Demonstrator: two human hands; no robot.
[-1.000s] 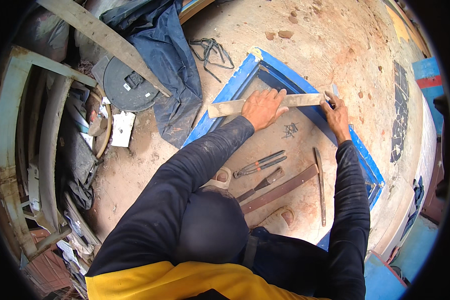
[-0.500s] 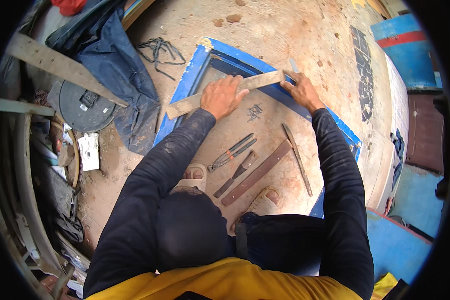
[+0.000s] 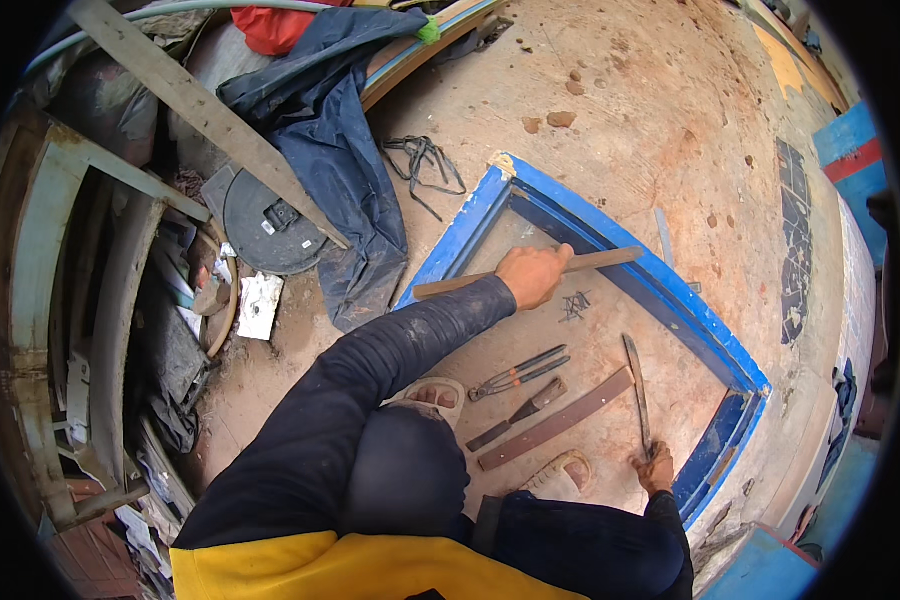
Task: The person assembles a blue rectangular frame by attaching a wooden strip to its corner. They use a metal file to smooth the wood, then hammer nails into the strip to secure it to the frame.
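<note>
My left hand (image 3: 533,277) is closed round the middle of a narrow wooden strip (image 3: 610,258), which is raised over the far part of a blue wooden frame (image 3: 590,224) on the floor. My right hand (image 3: 656,468) has its fingers closed at the near end of a long, thin, dark metal bar (image 3: 637,385); its exact kind is unclear. Left of the bar lie a flat brown strip (image 3: 560,418), a chisel-like tool with a wooden handle (image 3: 518,412) and pincers with dark and orange handles (image 3: 518,374). A small pile of nails (image 3: 575,305) sits inside the frame.
A dark blue cloth (image 3: 345,190) and a round black lid (image 3: 270,225) lie to the left, with a long board (image 3: 210,120) slanting across. Tangled black cord (image 3: 422,165) rests beyond the frame's corner. An old cabinet-like frame (image 3: 40,300) stands far left.
My right hand has let go of the wooden strip and come down to the metal bar. My left hand keeps the strip, now turned more on its edge. The view has shifted.
</note>
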